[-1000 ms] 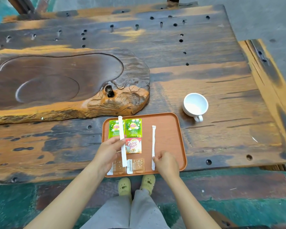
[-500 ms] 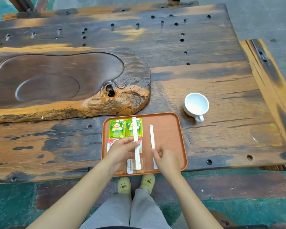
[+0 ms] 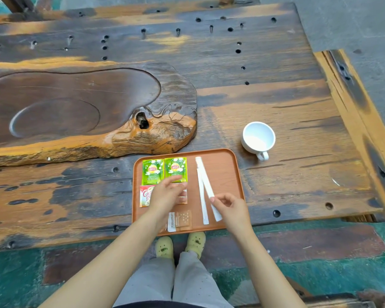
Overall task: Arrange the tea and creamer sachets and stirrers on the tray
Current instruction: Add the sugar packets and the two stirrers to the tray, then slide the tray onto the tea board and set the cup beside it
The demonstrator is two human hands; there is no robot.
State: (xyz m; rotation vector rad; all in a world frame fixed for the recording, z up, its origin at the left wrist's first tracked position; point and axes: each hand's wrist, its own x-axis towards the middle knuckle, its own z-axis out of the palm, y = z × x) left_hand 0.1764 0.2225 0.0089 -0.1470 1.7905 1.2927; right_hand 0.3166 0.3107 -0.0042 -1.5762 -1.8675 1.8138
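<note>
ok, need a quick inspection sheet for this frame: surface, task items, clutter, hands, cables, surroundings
Surface: weathered wooden table, full of holes; orange rectangular tray at its near edge.
Task items: two green tea sachets side by side at the tray's far left; red creamer sachet below, partly covered; two white paper-wrapped stirrers on the right, converging at the far end.
Clutter: white ceramic cup, carved dark wooden tea board.
Hands: left hand over the sachets; right hand touching a stirrer.
Cables: nothing seen.
Surroundings: green painted floor.
</note>
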